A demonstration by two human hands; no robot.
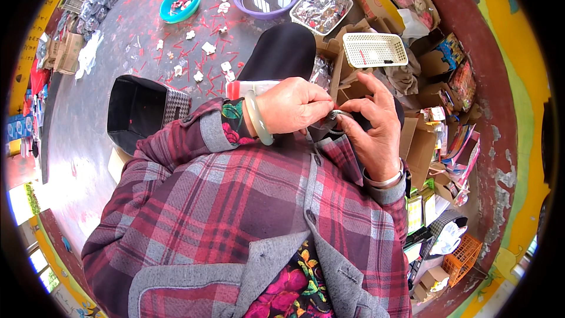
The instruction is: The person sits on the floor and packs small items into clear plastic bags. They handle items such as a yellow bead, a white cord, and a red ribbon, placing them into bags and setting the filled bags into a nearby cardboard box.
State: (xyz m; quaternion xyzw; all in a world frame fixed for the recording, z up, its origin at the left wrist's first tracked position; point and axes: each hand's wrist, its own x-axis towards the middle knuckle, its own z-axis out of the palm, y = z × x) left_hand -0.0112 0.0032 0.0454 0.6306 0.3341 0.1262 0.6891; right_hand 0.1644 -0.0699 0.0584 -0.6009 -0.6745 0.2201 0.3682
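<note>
From the head camera, the left hand [292, 105] and the right hand [372, 122] meet at chest height, fingertips pinched together on a small dark ring-like piece [333, 119] held between them. It is too small to identify. The risk: it could slip from that fine pinch and drop among the cardboard boxes [419, 141] just beyond the right hand. The left wrist bends inward, wearing a pale bangle [257, 119]; the right wrist cocks upward, fingers curled. A white basket [375, 50] sits beyond the hands.
</note>
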